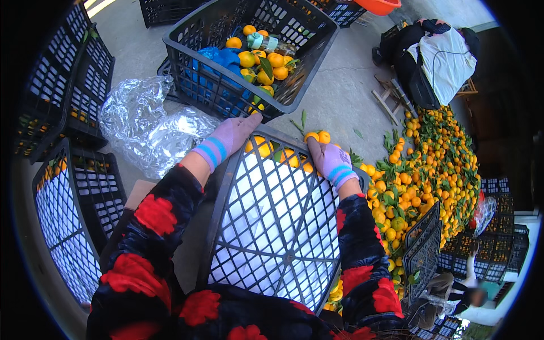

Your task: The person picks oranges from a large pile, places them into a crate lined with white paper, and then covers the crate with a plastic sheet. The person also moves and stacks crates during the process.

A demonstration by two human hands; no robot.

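Observation:
A black plastic lattice lid [289, 258] lies before me over white paper and a row of oranges along its far edge. My left hand [233, 135], in a lilac glove with blue stripes, rests at the lid's far left corner, fingers pointing to the corner. My right hand [330, 159], gloved alike, is at the far right edge, its fingers over the rim. Two oranges [318, 137] lie just beyond it. Past my left hand, a black plastic crate [204, 59] holds oranges, blue cloth [219, 59] and a bottle with a mint-green cap [270, 44].
Crumpled clear plastic film [144, 123] lies on the concrete at left, near stacked crates [87, 85] and a lidded crate [80, 221]. A large heap of leafy oranges [425, 170] spreads at right, with upright black lids [423, 250]. Two people [410, 51] [450, 293] are at the right.

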